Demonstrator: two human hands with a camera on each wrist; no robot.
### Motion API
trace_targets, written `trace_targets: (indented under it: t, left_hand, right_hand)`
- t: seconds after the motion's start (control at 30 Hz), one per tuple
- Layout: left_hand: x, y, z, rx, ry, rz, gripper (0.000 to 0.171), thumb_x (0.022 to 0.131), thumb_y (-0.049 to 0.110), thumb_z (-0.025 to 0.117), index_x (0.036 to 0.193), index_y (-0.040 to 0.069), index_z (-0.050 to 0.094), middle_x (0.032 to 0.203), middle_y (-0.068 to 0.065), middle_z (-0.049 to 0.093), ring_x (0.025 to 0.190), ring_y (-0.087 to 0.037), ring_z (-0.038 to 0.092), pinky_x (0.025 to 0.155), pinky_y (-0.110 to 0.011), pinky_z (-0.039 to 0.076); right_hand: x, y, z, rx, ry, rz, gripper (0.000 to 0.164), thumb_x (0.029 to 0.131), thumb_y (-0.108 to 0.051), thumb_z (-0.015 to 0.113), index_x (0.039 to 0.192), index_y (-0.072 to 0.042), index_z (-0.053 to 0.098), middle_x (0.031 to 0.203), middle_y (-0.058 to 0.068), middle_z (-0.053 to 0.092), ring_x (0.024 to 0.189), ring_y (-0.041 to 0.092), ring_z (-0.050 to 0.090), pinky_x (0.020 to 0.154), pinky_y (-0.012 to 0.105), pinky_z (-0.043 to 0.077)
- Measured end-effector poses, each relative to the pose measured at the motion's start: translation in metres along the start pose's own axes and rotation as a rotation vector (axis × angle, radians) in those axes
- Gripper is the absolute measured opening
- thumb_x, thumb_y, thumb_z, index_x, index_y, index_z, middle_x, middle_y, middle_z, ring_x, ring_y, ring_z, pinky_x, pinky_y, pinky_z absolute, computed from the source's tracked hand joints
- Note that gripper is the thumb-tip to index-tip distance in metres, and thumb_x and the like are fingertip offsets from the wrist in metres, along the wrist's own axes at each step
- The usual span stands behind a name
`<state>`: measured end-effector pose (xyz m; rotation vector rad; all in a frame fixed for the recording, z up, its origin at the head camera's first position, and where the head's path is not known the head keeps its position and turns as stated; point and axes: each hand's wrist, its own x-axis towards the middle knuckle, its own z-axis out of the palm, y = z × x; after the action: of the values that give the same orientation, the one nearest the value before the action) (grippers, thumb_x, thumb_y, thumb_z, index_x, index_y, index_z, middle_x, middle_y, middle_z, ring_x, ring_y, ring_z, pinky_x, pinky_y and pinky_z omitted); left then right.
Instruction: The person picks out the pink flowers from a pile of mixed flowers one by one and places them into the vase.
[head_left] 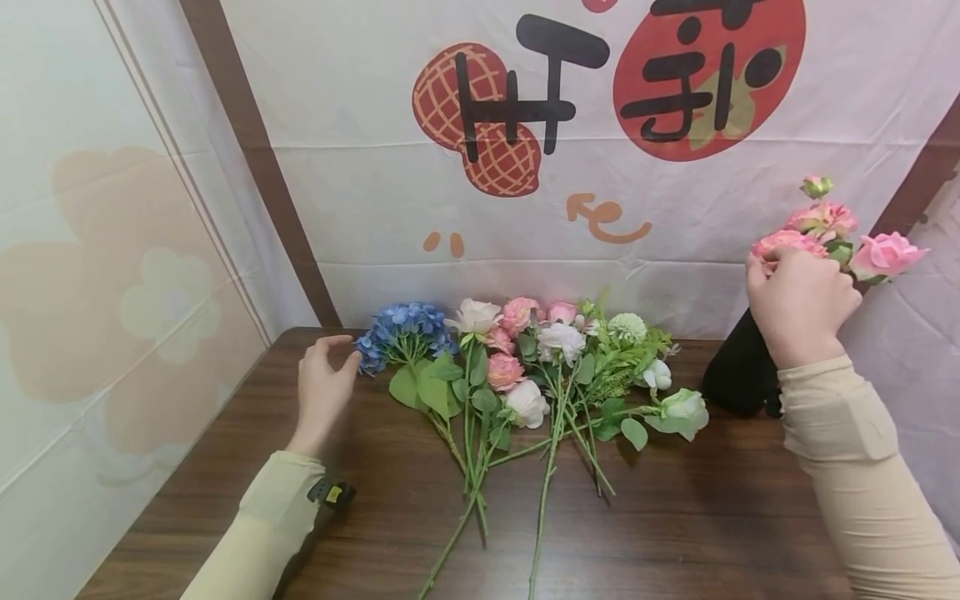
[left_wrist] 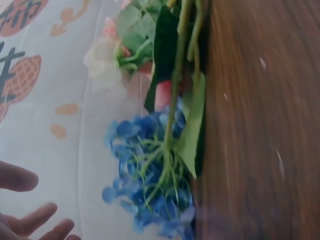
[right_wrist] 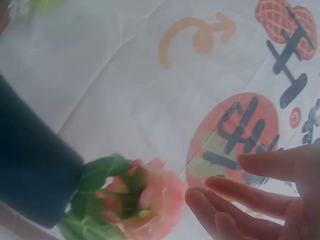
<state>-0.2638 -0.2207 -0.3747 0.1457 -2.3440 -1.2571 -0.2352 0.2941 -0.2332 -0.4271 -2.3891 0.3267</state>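
On the right, a black vase (head_left: pixel 742 371) holds pink flowers (head_left: pixel 888 254), with a small bud (head_left: pixel 816 187) above them. My right hand (head_left: pixel 806 304) is at these blooms and hides part of them. In the right wrist view its fingers (right_wrist: pixel 250 200) extend beside a pink bloom (right_wrist: pixel 162 200), holding nothing, and the dark vase (right_wrist: pixel 35 160) shows at left. My left hand (head_left: pixel 324 392) hovers by the left edge of a blue hydrangea (head_left: pixel 408 329). Its fingers (left_wrist: pixel 37 220) are spread near the blue petals (left_wrist: pixel 135 180), with nothing between them.
Several stems lie in a row on the brown wooden table (head_left: pixel 660 525): white roses (head_left: pixel 527 404), pink blooms (head_left: pixel 506 372), a round pale-green flower (head_left: pixel 627 327) and a pale-green rose (head_left: pixel 684 412). Their stalks point toward the front. A printed white cloth (head_left: pixel 352 200) hangs behind the table.
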Motion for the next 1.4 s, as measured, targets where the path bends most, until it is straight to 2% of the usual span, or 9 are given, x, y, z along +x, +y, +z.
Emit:
trace_targets:
  t: [0.13, 0.23, 0.33, 0.57, 0.9, 1.1, 1.4]
  left_hand:
    - [0.001, 0.007, 0.011, -0.017, -0.008, 0.020, 0.036, 0.090, 0.014, 0.058, 0.124, 0.002, 0.056, 0.121, -0.023, 0.052, 0.112, -0.038, 0.041, 0.091, -0.047, 0.033]
    - [0.002, 0.012, 0.018, -0.033, -0.018, 0.023, 0.036, 0.091, 0.015, 0.058, 0.124, 0.001, 0.056, 0.118, -0.022, 0.053, 0.110, -0.037, 0.043, 0.089, -0.046, 0.034]
    - [0.003, 0.015, 0.024, -0.058, -0.030, 0.028, 0.036, 0.091, 0.015, 0.059, 0.124, 0.001, 0.056, 0.121, -0.022, 0.054, 0.113, -0.037, 0.044, 0.093, -0.047, 0.035]
    - [0.001, 0.029, 0.040, -0.113, -0.059, 0.017, 0.035, 0.091, 0.017, 0.059, 0.124, 0.005, 0.056, 0.125, -0.017, 0.054, 0.116, -0.034, 0.046, 0.099, -0.049, 0.035]
    - [-0.006, 0.056, 0.066, -0.162, -0.132, 0.080, 0.034, 0.090, 0.012, 0.061, 0.122, 0.003, 0.056, 0.123, -0.016, 0.057, 0.111, -0.033, 0.052, 0.091, -0.046, 0.042]
    - [-0.008, 0.066, 0.078, -0.166, -0.128, 0.106, 0.030, 0.088, 0.008, 0.063, 0.118, 0.004, 0.059, 0.118, -0.016, 0.060, 0.106, -0.033, 0.054, 0.089, -0.044, 0.044]
    - [-0.014, 0.076, 0.095, -0.156, -0.166, 0.175, 0.021, 0.084, 0.003, 0.066, 0.105, 0.000, 0.066, 0.105, -0.017, 0.066, 0.101, -0.033, 0.057, 0.088, -0.043, 0.046]
  right_hand:
    - [-0.002, -0.009, 0.002, 0.034, 0.020, -0.024, 0.037, 0.094, -0.036, 0.046, 0.104, -0.008, 0.068, 0.094, 0.038, 0.059, 0.078, 0.061, 0.051, 0.055, 0.063, 0.033]
    - [-0.005, -0.015, 0.005, 0.037, 0.011, -0.046, 0.039, 0.095, -0.038, 0.046, 0.108, -0.008, 0.068, 0.095, 0.036, 0.060, 0.076, 0.060, 0.051, 0.054, 0.063, 0.034]
    - [-0.008, -0.019, 0.009, 0.039, -0.003, -0.062, 0.045, 0.096, -0.041, 0.044, 0.111, -0.006, 0.068, 0.096, 0.036, 0.061, 0.076, 0.060, 0.052, 0.055, 0.063, 0.036]
    - [-0.016, -0.030, 0.018, 0.053, -0.014, -0.077, 0.051, 0.097, -0.046, 0.040, 0.107, -0.005, 0.068, 0.094, 0.029, 0.066, 0.078, 0.056, 0.055, 0.057, 0.062, 0.039]
    - [-0.027, -0.044, 0.038, 0.083, -0.056, -0.087, 0.050, 0.097, -0.048, 0.041, 0.111, -0.009, 0.070, 0.095, 0.017, 0.071, 0.076, 0.050, 0.061, 0.054, 0.056, 0.042]
    - [-0.034, -0.052, 0.049, 0.094, -0.120, -0.097, 0.050, 0.096, -0.049, 0.041, 0.112, -0.010, 0.069, 0.100, 0.015, 0.072, 0.082, 0.051, 0.061, 0.058, 0.058, 0.042]
    - [-0.052, -0.060, 0.072, 0.110, -0.150, -0.137, 0.045, 0.096, -0.045, 0.047, 0.108, -0.009, 0.072, 0.094, 0.017, 0.072, 0.073, 0.048, 0.063, 0.050, 0.053, 0.042]
